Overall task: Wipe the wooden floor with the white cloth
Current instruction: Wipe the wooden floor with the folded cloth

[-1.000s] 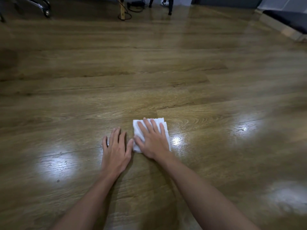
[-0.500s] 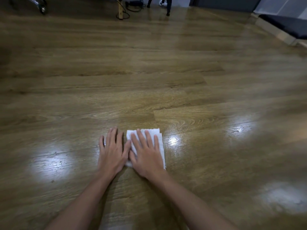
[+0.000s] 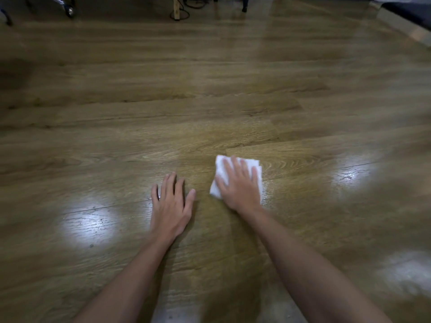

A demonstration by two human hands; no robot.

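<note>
A folded white cloth point(image 3: 220, 170) lies flat on the wooden floor point(image 3: 210, 108) just right of centre. My right hand point(image 3: 239, 186) presses on it with straight, spread fingers and covers most of it; the hand is blurred. My left hand point(image 3: 171, 205) rests flat on the bare floor to the left of the cloth, fingers straight, with a gap of floor between it and the cloth.
Chair castors point(image 3: 70, 10) stand at the far left, a wooden leg point(image 3: 176, 9) with cables at the far centre, a dark furniture leg point(image 3: 244, 5) beside it. A low dark platform point(image 3: 410, 10) edges the far right. Bright light patches reflect on the floor.
My right hand has slid the cloth to the right and forward, away from my left hand, which it was touching half a second ago. The left hand stays planted.
</note>
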